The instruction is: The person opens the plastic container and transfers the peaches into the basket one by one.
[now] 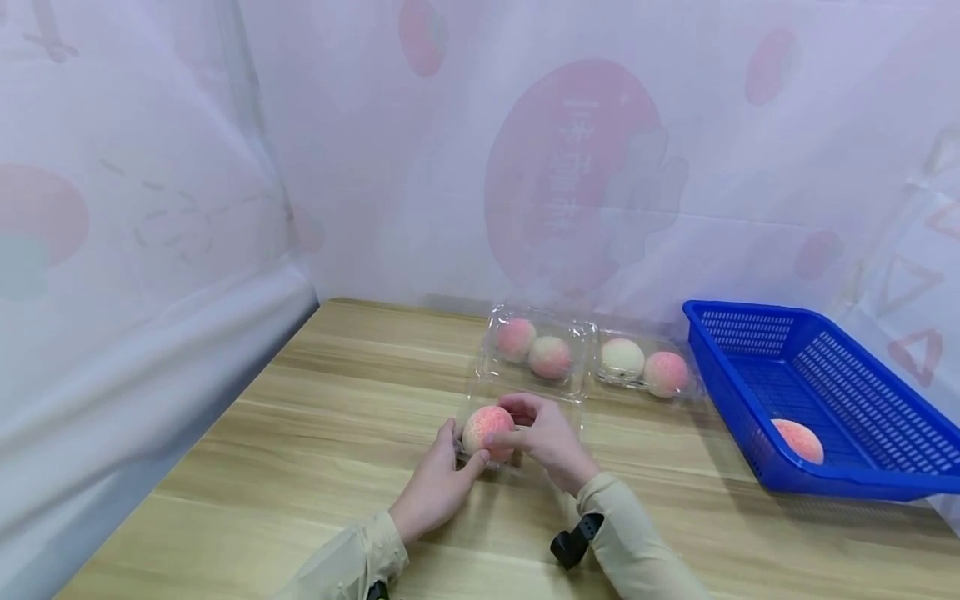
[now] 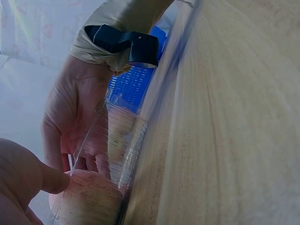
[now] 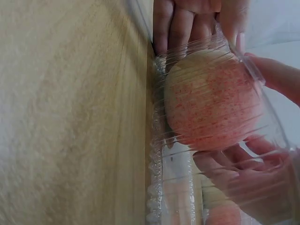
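A pink-and-cream peach [image 1: 487,432] sits in the near half of an opened clear plastic clamshell box [image 1: 576,383]. My right hand [image 1: 549,437] holds this peach from the right, its thumb in front and fingers curled behind. On the left, my left hand [image 1: 438,485] grips the box's near left edge, with the thumb over the rim and the fingers along the outer wall [image 3: 180,28]. The right wrist view shows the peach [image 3: 213,101] through the ribbed clear plastic. In the far half of the box lie two more peaches, a left one [image 1: 516,339] and a right one [image 1: 550,357].
A second clear box [image 1: 630,383] with two peaches stands to the right. Beyond it is a blue perforated basket [image 1: 847,477] with one peach [image 1: 798,442] inside. A white printed sheet [image 1: 390,183] hangs behind and beside the wooden table [image 1: 300,442].
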`<state>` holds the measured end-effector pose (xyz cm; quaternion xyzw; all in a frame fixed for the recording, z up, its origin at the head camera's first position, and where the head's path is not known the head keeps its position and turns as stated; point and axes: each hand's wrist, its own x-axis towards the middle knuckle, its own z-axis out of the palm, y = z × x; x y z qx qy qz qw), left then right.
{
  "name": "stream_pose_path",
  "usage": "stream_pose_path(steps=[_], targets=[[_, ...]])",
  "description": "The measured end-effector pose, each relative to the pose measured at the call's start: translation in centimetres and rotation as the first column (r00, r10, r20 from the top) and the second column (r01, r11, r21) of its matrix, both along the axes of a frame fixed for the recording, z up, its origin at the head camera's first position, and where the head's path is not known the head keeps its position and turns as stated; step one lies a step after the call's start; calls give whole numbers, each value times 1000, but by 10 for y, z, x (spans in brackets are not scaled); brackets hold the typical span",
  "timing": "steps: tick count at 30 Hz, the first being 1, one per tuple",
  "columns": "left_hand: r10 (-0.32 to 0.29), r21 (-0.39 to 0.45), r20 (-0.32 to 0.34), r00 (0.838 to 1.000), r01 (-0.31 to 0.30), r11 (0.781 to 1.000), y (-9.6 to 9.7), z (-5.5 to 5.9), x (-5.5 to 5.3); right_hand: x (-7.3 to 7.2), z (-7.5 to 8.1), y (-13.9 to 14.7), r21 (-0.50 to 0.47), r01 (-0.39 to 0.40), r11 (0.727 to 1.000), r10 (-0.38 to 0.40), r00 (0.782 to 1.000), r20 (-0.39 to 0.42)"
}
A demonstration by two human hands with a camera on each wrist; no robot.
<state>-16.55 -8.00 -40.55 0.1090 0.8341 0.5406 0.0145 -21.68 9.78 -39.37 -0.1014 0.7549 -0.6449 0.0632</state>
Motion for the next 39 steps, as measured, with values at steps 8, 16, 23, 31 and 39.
stream_pose_path(steps=[8,16,23,31,39], targets=[[3,-3,-1,1000,-3,1000,0,-1,0,-5,-1,-5,68,-30,997,28,999,29],[-3,4,-10,1000,3,1000,1,-4,-1,-8,-2,-7,108,-47,993,41,998,57],[-2,9,-9,1000,2,1000,1,-4,-3,-9,-1,-10,107,-73,992,66,996,63],[-4,18,-33,999,5,1000,1,-6,-3,-11,-3,-10,104,-85,991,78,994,72],[-10,36,-32,999,12,999,2,-6,-2,-11,-3,-9,128,-81,989,74,996,52]])
